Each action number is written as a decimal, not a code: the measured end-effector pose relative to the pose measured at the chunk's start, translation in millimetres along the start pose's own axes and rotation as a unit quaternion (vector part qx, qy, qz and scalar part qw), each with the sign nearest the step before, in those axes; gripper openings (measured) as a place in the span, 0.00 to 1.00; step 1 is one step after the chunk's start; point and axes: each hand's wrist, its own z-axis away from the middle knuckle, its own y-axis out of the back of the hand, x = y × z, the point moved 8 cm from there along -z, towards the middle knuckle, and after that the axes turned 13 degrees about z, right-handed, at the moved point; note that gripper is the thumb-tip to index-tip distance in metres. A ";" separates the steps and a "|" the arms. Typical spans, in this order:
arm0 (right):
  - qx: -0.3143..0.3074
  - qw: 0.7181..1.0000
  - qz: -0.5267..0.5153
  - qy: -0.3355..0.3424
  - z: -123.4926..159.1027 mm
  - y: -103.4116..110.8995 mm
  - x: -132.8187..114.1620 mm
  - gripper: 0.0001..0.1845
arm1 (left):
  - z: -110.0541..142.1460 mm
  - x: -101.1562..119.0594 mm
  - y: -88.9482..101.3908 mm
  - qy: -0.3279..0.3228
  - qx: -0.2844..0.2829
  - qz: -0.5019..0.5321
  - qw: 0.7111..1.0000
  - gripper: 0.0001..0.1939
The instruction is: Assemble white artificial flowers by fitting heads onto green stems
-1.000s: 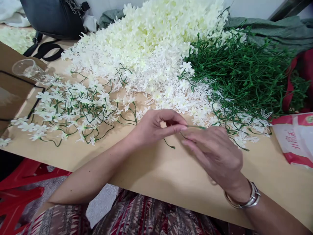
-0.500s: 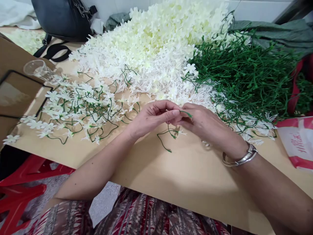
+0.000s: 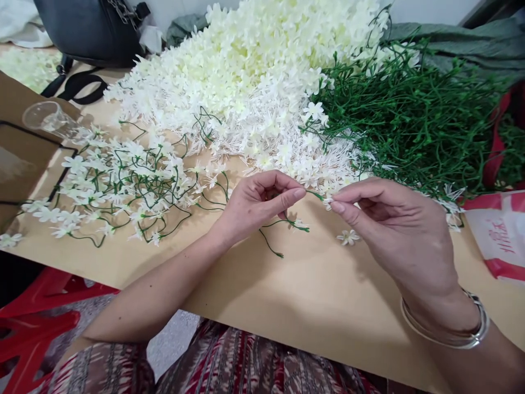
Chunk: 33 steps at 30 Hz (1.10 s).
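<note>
My left hand [image 3: 256,203] is closed in a pinch on a green plastic flower stem [image 3: 314,194], whose tip sticks out to the right past the thumb. My right hand [image 3: 404,232] pinches a small white artificial flower piece [image 3: 327,203] between thumb and forefinger, right at that tip. Whether the piece is on the stem or only touching it, I cannot tell. Other green stems [image 3: 270,246] hang or lie just below my left fingers, one with white bits by its end. A single white flower [image 3: 348,237] rests on the table between the hands.
A large heap of white artificial flowers [image 3: 254,60] fills the back, with a pile of green stems [image 3: 418,120] at right. Stemmed flowers [image 3: 127,180] lie at left, near a clear plastic cup [image 3: 49,120] and a cardboard box [image 3: 24,148]. A red-and-white packet [image 3: 498,235] is at far right.
My right hand has moved right, away from my left hand, and turned so its pinch on the small white piece shows. The flower on the table is now uncovered. My left hand stays nearly in place.
</note>
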 end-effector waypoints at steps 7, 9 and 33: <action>0.028 0.998 -0.050 -0.006 1.5 -2.6 -1.8 0.08 | 0.2 0.8 -0.1 -0.030 0.012 -0.040 0.999 0.24; 0.023 0.999 -0.041 0.000 2.1 -4.4 -2.3 0.08 | 0.8 -0.9 -0.7 -0.025 0.008 -0.043 0.999 0.24; 0.103 0.994 0.008 -0.038 -16.3 6.3 47.9 0.05 | -43.2 -16.5 -15.3 -0.205 -0.136 -0.542 0.804 0.10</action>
